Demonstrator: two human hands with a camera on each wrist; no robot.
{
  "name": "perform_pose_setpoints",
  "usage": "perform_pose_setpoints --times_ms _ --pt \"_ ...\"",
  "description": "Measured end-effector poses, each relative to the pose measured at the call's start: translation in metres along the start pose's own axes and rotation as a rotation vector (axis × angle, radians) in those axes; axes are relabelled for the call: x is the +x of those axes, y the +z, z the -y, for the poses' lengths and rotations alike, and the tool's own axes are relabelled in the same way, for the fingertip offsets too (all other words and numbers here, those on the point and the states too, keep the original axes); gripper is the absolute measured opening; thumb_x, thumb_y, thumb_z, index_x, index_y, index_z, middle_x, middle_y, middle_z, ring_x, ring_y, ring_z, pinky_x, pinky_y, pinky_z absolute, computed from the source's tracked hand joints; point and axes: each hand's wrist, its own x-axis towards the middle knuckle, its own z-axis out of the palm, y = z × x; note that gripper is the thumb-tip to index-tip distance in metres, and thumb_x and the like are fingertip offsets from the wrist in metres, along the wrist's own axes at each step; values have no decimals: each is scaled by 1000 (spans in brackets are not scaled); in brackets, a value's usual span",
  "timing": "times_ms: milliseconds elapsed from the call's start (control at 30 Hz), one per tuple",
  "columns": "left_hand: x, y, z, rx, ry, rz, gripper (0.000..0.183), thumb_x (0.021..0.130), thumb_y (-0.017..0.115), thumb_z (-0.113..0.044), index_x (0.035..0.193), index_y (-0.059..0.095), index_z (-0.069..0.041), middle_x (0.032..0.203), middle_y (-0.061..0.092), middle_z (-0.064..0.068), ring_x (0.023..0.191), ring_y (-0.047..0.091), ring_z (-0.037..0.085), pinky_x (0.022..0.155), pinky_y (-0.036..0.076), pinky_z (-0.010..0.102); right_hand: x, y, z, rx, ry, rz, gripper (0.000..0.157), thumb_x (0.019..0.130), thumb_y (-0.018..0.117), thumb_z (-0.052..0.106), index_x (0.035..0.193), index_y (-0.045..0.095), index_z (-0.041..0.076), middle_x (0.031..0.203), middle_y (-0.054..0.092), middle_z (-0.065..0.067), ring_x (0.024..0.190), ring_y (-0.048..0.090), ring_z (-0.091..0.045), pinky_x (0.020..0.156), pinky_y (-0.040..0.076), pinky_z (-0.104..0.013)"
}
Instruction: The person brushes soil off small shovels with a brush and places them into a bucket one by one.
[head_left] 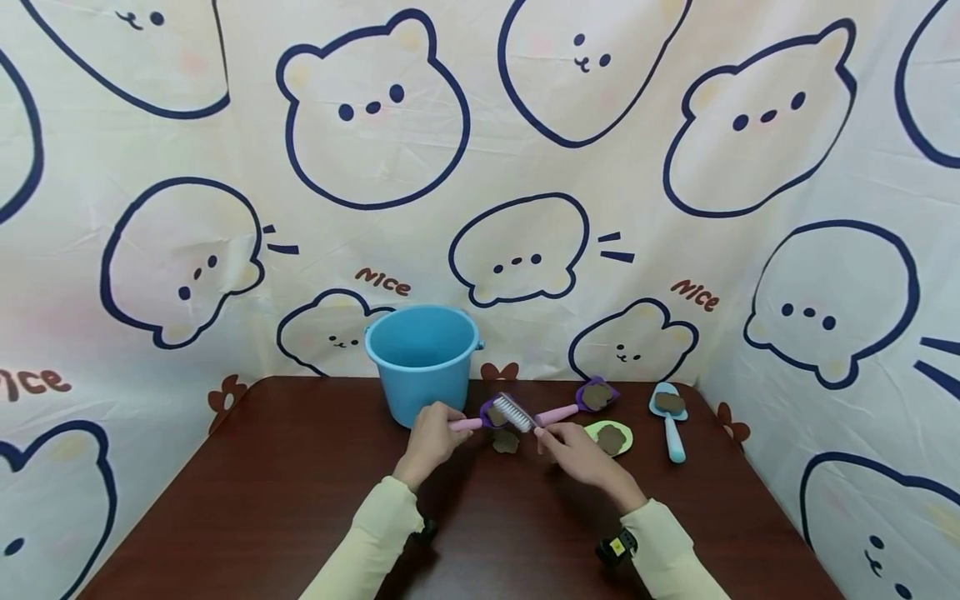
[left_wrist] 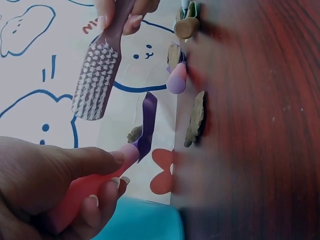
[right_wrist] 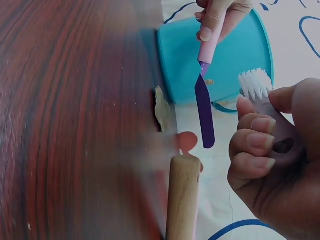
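My left hand (head_left: 433,442) grips the pink handle of a toy shovel (left_wrist: 148,120) with a purple blade, raised over the table beside the blue bucket (head_left: 420,400). A brown clump (head_left: 496,416) is on that blade. In my right hand (head_left: 581,454) is a scrubbing brush (head_left: 513,412) with white bristles and a dark handle; the fingers wrap its handle in the right wrist view. In the head view the bristles overlap the blade's right edge, while the left wrist view has the brush above the shovel. Below the shovel, a flat brown piece (head_left: 506,442) lies on the table.
Farther right lie a second purple shovel (head_left: 556,415) with a pink handle, a light green scoop (head_left: 627,433) and a blue shovel (head_left: 676,437), each with a brown piece on it. A wooden handle (right_wrist: 183,195) shows close up in the right wrist view. Patterned cloth surrounds the table.
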Motion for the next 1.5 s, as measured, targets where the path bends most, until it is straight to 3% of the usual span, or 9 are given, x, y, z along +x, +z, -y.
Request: perform_pose_setpoints --times_ms 367,500,600,700,833,1233,1500 --pt "-4 -4 1 -22 -11 -5 10 79 87 -10 86 82 -6 79 76 5 69 62 15 62 52 31 9 13 10 -28 -2 -84 44 107 50 42 88 69 7 60 43 6 52 37 -7 48 31 -25" --pt "-6 -5 2 -31 -18 -15 11 78 87 -11 87 82 -7 79 76 4 69 62 15 62 52 30 12 19 13 -52 42 -102 41 105 52 45 91 70 10 64 46 6 56 43 -10 61 34 -38" --pt "-8 -7 3 -45 -16 -21 11 78 87 -10 87 82 -6 78 76 5 68 62 15 62 52 31 14 25 13 -24 45 -106 41 105 53 43 97 71 8 66 49 5 59 44 -11 67 33 -42" --pt "-10 -8 4 -56 -26 -19 11 79 87 -11 88 82 -6 78 76 5 67 62 15 62 52 31 16 31 14 33 20 -101 42 106 53 40 99 70 3 66 48 5 56 42 -9 63 37 -33" --pt "-13 -9 5 -60 -30 -16 13 79 87 -12 89 82 -6 79 76 6 66 63 14 63 54 31 19 37 16 103 -27 -104 41 106 54 35 98 68 -3 64 47 5 53 39 -7 49 31 -22" --pt "-13 -9 5 -69 3 -35 13 80 86 -10 92 82 -5 79 77 6 64 64 13 62 53 29 25 49 20 166 -34 -80 29 102 62 30 97 70 2 62 45 5 51 37 -7 47 30 -22" --pt "-15 -13 6 -61 11 -47 14 79 87 -11 91 82 -6 81 77 6 66 66 14 63 54 31 24 54 19 166 -46 -116 23 100 66 28 92 71 8 62 45 6 53 36 -4 48 30 -21"
